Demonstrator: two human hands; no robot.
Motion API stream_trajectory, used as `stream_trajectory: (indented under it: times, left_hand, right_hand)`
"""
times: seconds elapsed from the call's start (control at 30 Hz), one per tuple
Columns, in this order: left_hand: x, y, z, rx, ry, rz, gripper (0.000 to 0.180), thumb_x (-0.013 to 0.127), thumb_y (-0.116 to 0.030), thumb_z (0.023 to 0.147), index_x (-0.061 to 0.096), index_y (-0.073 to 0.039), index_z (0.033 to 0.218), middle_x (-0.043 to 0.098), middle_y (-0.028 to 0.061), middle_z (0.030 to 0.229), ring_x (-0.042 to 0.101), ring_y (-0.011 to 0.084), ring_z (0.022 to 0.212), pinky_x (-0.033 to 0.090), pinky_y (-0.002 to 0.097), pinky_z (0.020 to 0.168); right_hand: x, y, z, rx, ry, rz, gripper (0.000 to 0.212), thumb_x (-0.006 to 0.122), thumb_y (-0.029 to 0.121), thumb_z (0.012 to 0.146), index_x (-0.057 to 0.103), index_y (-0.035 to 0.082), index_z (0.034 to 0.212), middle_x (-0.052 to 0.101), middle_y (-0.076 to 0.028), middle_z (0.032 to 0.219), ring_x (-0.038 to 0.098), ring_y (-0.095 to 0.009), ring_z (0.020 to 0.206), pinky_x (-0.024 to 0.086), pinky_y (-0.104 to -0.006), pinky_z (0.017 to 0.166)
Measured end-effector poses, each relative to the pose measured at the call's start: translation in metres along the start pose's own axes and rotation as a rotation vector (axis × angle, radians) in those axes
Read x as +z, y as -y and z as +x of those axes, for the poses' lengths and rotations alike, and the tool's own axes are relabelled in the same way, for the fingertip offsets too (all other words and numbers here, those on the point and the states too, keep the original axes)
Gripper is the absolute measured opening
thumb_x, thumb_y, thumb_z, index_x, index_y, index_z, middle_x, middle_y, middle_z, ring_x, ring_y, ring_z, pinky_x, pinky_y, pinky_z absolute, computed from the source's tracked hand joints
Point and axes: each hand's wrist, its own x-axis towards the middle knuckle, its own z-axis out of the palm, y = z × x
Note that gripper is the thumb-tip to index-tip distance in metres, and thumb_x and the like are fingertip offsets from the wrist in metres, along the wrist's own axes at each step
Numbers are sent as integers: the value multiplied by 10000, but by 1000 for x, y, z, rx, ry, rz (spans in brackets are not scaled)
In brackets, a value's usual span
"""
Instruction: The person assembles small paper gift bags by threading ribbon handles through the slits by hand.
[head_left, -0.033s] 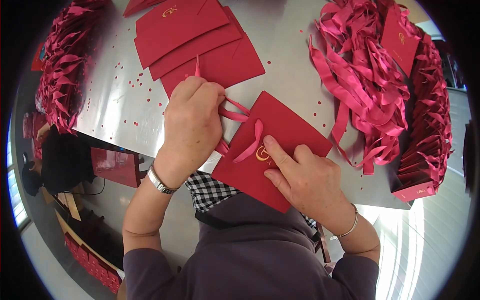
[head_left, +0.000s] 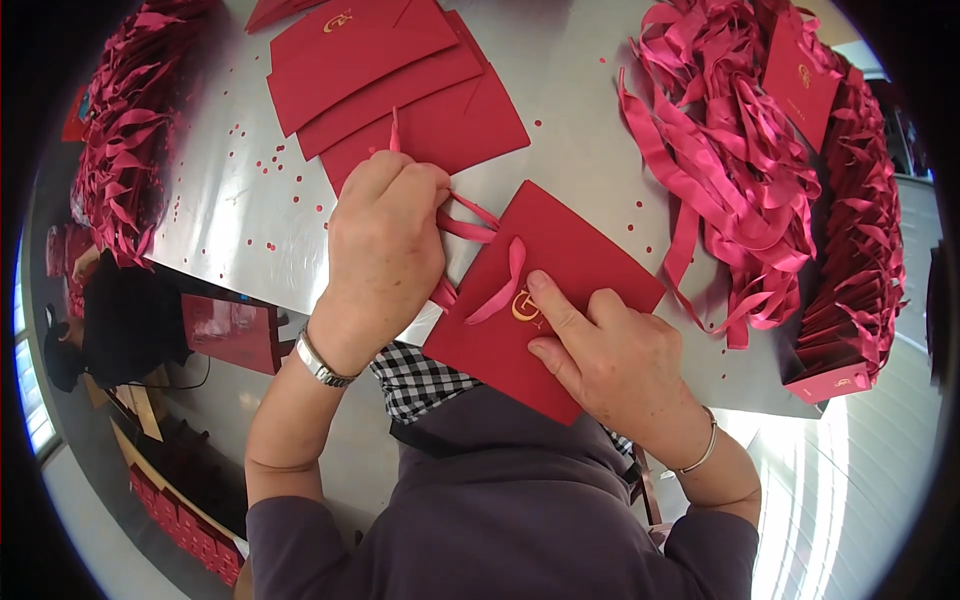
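Bag [head_left: 560,245]: looked like smooth, matt card.
Emblem [head_left: 523,307]: appeared metallic, with a slight shine.
Ribbon [head_left: 517,264]: looked like satin cloth, softly glossy.
Table [head_left: 225,215]: was smooth and glossy, with streaked reflections.
Wristband [head_left: 316,364]: looked like polished metal.
Bracelet [head_left: 712,442]: was smooth, shiny metal.
Shirt [head_left: 540,500]: appeared matt cloth.

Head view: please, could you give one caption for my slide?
Left hand holds pink ribbon beside a red paper bag; right hand rests on the bag.
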Motion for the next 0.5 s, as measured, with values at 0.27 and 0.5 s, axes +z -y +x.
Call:
stream_trajectory:
  times: [0.27,0.5]
  left_hand:
    - [-4,0,1,-80,72,-45,139,645,53,769,645,-26,884,612,120,835,601,308,756,501,376,668]
    - [-28,4,-9,89,157,-151,185,708,18,734,659,-16,909,629,126,917,597,310,881,496,371,744]
  right_hand:
    - [5,-1,-1,-41,-71,3,585,728,388,789,609,167,1318,390,-9,715,435,-131,485,379,-284,425]
    - [5,1,-2,-15,-65,-24,577,736,388,772,623,179,1298,403,-5,710,448,-132,475,406,-284,426]
